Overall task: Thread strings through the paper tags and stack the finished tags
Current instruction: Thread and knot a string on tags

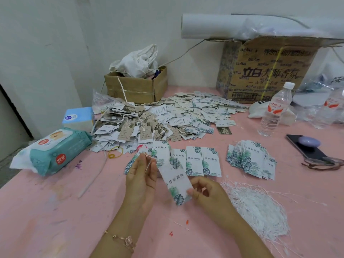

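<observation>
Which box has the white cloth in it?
The small open box beside the tag heap; the big printed box on the right carries a white roll.

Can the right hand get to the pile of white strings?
Probably yes. The string pile lies just beside the right hand, with nothing between them. But that hand is pinching a paper tag, so it may need to let go first.

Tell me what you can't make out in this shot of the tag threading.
Head view:
- Hole in the held tag: blurred, so whether the string pinched by the left hand passes through is unclear.
- Cardboard box contents: covered by white cloth.
- Phone screen: under a purple object.
</observation>
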Tool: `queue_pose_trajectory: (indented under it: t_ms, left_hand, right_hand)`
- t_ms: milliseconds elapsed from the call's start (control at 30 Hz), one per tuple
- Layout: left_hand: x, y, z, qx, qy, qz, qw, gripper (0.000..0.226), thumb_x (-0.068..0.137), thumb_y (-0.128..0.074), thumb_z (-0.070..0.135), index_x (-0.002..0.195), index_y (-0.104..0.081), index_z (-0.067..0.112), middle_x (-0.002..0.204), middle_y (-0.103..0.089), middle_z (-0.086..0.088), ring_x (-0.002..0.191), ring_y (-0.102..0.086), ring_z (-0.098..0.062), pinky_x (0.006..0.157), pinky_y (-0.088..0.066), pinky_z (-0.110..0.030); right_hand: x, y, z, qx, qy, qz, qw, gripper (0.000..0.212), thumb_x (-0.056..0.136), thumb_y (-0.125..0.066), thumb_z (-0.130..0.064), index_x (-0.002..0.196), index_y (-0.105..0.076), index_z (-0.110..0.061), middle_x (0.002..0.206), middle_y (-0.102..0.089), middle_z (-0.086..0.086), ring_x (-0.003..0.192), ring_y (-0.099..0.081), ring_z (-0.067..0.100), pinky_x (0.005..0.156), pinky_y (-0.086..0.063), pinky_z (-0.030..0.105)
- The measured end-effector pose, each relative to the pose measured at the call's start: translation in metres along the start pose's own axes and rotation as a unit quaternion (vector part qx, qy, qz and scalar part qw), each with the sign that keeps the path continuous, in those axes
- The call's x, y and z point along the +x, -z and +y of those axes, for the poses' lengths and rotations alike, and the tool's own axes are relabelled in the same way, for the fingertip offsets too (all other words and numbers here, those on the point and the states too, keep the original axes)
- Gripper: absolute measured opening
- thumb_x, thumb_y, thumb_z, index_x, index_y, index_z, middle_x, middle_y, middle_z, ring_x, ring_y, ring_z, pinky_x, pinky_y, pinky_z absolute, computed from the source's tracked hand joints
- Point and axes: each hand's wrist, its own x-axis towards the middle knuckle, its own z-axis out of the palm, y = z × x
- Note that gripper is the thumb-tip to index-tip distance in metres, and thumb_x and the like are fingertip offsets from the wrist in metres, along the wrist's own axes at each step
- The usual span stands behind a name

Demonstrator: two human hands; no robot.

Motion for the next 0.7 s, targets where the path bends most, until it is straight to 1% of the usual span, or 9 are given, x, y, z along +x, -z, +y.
queue_pose_trajectory:
  t_ms: [67,100,167,233,300,367,500,600,700]
  left_hand:
    - [0.0,0.001,-0.001,-0.005,-0.014,0.008,1.0,0.011,0.082,-0.063,0.016,0.088,-0.063,0.007,0.075,-0.065,-0.002,0.063,-0.068,-0.004,0.057,-0.055,-0.012]
    - [-0.001,0.0,-0.003,0.009,-0.019,0.009,1.0,0.007,0.087,-0.059,0.012,0.089,-0.063,0.006,0.075,-0.066,-0.002,0.063,-0.068,-0.005,0.059,-0.055,-0.013]
    - [-0.004,-0.001,-0.009,0.076,-0.024,0.003,0.997,0.009,0.093,-0.055,0.008,0.09,-0.062,0.005,0.072,-0.066,-0.001,0.062,-0.068,-0.006,0.059,-0.056,-0.014]
    - [-0.008,-0.003,-0.018,0.163,-0.021,-0.008,0.986,0.009,0.094,-0.055,0.006,0.088,-0.062,0.005,0.068,-0.067,-0.002,0.058,-0.066,-0.009,0.058,-0.056,-0.017]
    - [-0.012,-0.003,-0.028,0.226,0.004,-0.027,0.974,0.01,0.094,-0.057,0.005,0.086,-0.064,0.006,0.07,-0.067,-0.004,0.059,-0.064,-0.011,0.059,-0.056,-0.019]
    - [-0.016,-0.002,-0.037,0.266,0.034,-0.049,0.962,0.01,0.094,-0.058,0.006,0.087,-0.065,0.006,0.075,-0.067,-0.006,0.063,-0.062,-0.012,0.06,-0.054,-0.02]
    - [-0.02,-0.001,-0.045,0.265,0.066,-0.076,0.959,0.009,0.093,-0.058,0.008,0.087,-0.065,0.006,0.073,-0.066,-0.005,0.062,-0.06,-0.01,0.057,-0.053,-0.02]
    - [-0.018,0.0,-0.043,0.266,0.082,-0.072,0.958,0.013,0.094,-0.056,0.004,0.084,-0.064,0.004,0.068,-0.066,-0.004,0.059,-0.062,-0.01,0.057,-0.054,-0.019]
    - [-0.015,0.0,-0.041,0.261,0.107,-0.056,0.958,0.019,0.096,-0.051,-0.001,0.082,-0.064,0.004,0.065,-0.068,-0.006,0.056,-0.062,-0.012,0.054,-0.055,-0.019]
  right_hand:
    - [0.002,0.004,-0.001,0.12,-0.029,0.034,0.992,0.018,0.08,-0.073,-0.014,0.078,-0.07,-0.031,0.067,-0.06,-0.014,0.065,-0.053,0.003,0.063,-0.043,0.017]
    - [0.003,0.005,-0.001,0.182,-0.042,0.049,0.981,0.016,0.077,-0.073,-0.014,0.076,-0.071,-0.03,0.066,-0.061,-0.012,0.063,-0.055,0.003,0.061,-0.044,0.016]
    - [0.004,0.005,0.001,0.268,-0.067,0.079,0.958,0.013,0.076,-0.073,-0.012,0.074,-0.072,-0.025,0.064,-0.061,-0.01,0.057,-0.054,0.002,0.054,-0.045,0.014]
    - [0.006,0.005,0.002,0.316,-0.088,0.094,0.94,0.007,0.071,-0.075,-0.015,0.073,-0.072,-0.021,0.064,-0.06,-0.006,0.054,-0.054,0.005,0.051,-0.046,0.015]
    - [0.006,0.005,0.002,0.334,-0.095,0.099,0.933,0.01,0.064,-0.077,-0.02,0.073,-0.071,-0.02,0.064,-0.06,-0.003,0.054,-0.054,0.009,0.052,-0.047,0.017]
    - [0.006,0.006,0.002,0.337,-0.1,0.1,0.931,0.013,0.064,-0.077,-0.021,0.074,-0.068,-0.019,0.063,-0.059,-0.002,0.056,-0.054,0.012,0.056,-0.048,0.02]
    - [0.005,0.009,0.0,0.337,-0.107,0.103,0.93,0.02,0.067,-0.074,-0.02,0.081,-0.063,-0.012,0.064,-0.057,-0.001,0.058,-0.053,0.013,0.06,-0.047,0.022]
    - [0.006,0.02,-0.003,0.365,-0.112,0.14,0.914,0.018,0.072,-0.071,-0.014,0.086,-0.061,-0.01,0.067,-0.059,0.0,0.056,-0.054,0.011,0.056,-0.051,0.019]
    - [0.006,0.045,-0.001,0.372,-0.118,0.211,0.896,0.012,0.083,-0.066,-0.01,0.093,-0.061,-0.008,0.07,-0.061,0.001,0.059,-0.056,0.01,0.057,-0.053,0.018]
